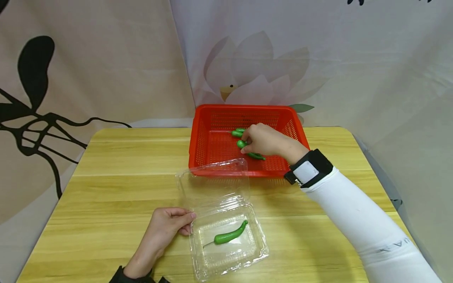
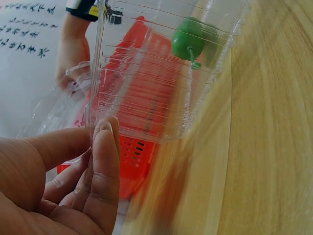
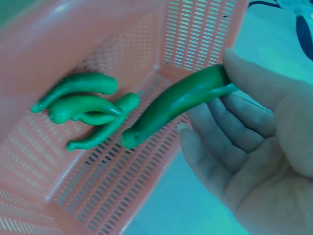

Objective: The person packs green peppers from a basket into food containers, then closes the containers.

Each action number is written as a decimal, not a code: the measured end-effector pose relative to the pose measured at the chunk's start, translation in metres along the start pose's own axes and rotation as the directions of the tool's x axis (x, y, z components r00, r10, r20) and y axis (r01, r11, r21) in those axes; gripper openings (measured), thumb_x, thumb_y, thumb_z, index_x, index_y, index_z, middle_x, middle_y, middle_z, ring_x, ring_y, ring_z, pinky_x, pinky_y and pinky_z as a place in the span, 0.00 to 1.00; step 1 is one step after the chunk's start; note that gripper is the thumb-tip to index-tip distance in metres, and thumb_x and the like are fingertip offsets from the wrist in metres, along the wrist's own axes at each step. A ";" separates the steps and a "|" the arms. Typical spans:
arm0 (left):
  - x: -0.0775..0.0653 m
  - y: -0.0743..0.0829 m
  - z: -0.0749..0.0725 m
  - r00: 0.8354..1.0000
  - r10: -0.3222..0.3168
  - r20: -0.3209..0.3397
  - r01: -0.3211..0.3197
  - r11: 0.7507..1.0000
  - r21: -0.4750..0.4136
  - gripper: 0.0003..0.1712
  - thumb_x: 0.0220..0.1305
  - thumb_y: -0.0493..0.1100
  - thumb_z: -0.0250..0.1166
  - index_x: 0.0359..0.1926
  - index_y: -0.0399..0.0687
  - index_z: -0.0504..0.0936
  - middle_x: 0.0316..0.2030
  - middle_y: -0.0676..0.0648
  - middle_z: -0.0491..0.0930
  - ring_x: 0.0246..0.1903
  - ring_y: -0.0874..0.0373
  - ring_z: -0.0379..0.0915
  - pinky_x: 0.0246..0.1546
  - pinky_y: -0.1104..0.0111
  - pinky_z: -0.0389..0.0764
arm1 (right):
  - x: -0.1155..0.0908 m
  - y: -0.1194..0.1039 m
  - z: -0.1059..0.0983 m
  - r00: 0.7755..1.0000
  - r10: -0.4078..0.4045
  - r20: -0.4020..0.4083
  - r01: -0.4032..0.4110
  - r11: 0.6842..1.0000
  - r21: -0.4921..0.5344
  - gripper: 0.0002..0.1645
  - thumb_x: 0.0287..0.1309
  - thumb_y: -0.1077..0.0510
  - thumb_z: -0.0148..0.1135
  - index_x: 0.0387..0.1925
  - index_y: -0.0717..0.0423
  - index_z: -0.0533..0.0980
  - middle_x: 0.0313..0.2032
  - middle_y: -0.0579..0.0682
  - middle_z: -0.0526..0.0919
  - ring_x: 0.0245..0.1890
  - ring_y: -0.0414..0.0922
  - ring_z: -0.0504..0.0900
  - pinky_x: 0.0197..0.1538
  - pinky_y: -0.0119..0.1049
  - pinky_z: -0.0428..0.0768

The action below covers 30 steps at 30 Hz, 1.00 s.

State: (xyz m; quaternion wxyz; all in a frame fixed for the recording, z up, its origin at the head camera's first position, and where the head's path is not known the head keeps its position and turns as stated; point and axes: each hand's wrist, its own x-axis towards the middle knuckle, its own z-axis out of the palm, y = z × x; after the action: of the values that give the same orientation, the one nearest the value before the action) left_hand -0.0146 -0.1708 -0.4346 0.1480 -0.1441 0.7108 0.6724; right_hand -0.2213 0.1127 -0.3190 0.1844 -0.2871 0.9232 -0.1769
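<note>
My left hand (image 1: 170, 226) pinches the left rim of a clear plastic clamshell box (image 1: 226, 259) between thumb and fingers. Its lid (image 1: 212, 184) is folded back, and the lid's far end overlaps the basket's front rim in the head view. One green chili pepper (image 1: 229, 236) lies in the box's base. Over the red basket (image 1: 216, 153), my right hand (image 1: 263, 139) grips another green chili pepper (image 3: 178, 100) between thumb and fingers. Several more chili peppers (image 3: 83, 105) lie together on the basket floor, partly hidden by that hand in the head view.
The wooden table (image 1: 124, 188) carries both the basket and the box. Behind the basket, a printed cloth backdrop (image 1: 134, 59) rises at the table's far edge. The right forearm in its white sleeve (image 1: 361, 220) spans the table's right side.
</note>
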 end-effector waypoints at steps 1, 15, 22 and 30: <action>0.000 0.000 0.000 1.000 0.002 0.001 -0.002 1.000 0.001 0.12 0.65 0.34 0.74 0.43 0.25 0.87 0.25 0.40 0.85 0.22 0.56 0.83 0.25 0.68 0.88 | -0.001 0.000 -0.002 1.000 -0.008 -0.016 0.008 1.000 0.006 0.11 0.62 0.54 0.77 0.35 0.56 0.84 0.23 0.47 0.74 0.23 0.42 0.70 0.26 0.34 0.65; 0.000 0.001 0.001 1.000 0.010 0.003 -0.010 1.000 -0.002 0.12 0.65 0.33 0.74 0.43 0.24 0.87 0.24 0.39 0.85 0.22 0.57 0.82 0.25 0.68 0.87 | -0.025 -0.019 -0.021 0.980 -0.109 -0.164 0.112 0.994 0.008 0.13 0.65 0.55 0.75 0.46 0.58 0.85 0.33 0.47 0.85 0.32 0.45 0.79 0.35 0.36 0.78; 0.000 0.001 0.002 1.000 0.007 0.004 -0.007 1.000 0.005 0.12 0.65 0.33 0.73 0.43 0.24 0.87 0.24 0.39 0.85 0.22 0.56 0.82 0.25 0.68 0.87 | -0.042 -0.029 -0.022 0.966 -0.153 -0.210 0.162 0.986 0.026 0.17 0.66 0.57 0.73 0.52 0.60 0.84 0.40 0.48 0.84 0.39 0.45 0.79 0.42 0.37 0.82; 0.000 0.001 0.001 1.000 -0.001 0.005 0.001 1.000 -0.001 0.12 0.65 0.35 0.75 0.43 0.25 0.87 0.24 0.40 0.85 0.22 0.56 0.82 0.25 0.68 0.87 | -0.057 -0.037 -0.019 0.943 -0.215 -0.253 0.227 0.974 0.015 0.16 0.65 0.61 0.71 0.53 0.60 0.82 0.43 0.48 0.83 0.40 0.45 0.79 0.46 0.37 0.84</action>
State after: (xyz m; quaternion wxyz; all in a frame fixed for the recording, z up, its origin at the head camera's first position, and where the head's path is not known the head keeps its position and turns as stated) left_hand -0.0153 -0.1693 -0.4342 0.1500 -0.1430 0.7100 0.6730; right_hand -0.1684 0.1219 -0.2730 0.0522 -0.3602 0.8968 -0.2516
